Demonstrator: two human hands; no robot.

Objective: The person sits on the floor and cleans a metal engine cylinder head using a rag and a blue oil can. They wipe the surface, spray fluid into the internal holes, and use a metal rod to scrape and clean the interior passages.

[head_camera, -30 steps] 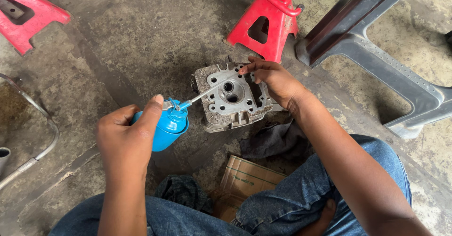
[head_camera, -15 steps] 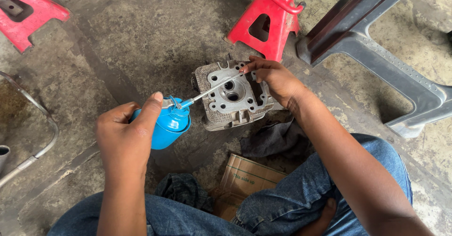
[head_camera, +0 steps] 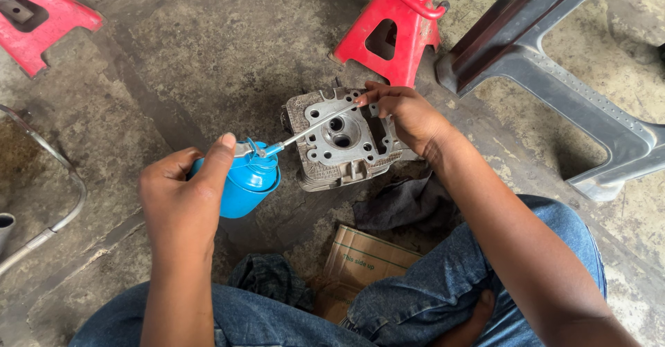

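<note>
Nearest the camera, blue-jeaned legs point(head_camera: 443, 298) are folded on the concrete floor point(head_camera: 208, 56), with a piece of cardboard point(head_camera: 360, 264) and a dark rag point(head_camera: 402, 201) lying between them and the work.

A blue oil can point(head_camera: 246, 181) is held in the left hand point(head_camera: 181, 198), the fingers wrapped round its body and the thumb laid over the pump lever on top; the grip is closed firmly on the can. From it a thin metal spout point(head_camera: 312, 129) is run up and to the right, over the face of a grey cylinder head point(head_camera: 343, 143), which is set on the floor just beyond the can and beside the rag.

The spout tip is pinched between the fingertips of the right hand point(head_camera: 405, 115), at the head's far edge; that hand is closed lightly on the spout, with its heel seemingly resting against the casting.

The can is judged light, smooth and likely oily, so it is best taken round the body as it is here. The spout is thin and would bend if forced. The head is judged heavy, rigid cast metal with sharp fins, best taken by its outer edges, away from the machined face.

Beyond the right hand a red jack stand point(head_camera: 391, 32) is seen, a second one point(head_camera: 38, 18) far to the left, and a grey metal frame point(head_camera: 554, 77) to the right.
</note>
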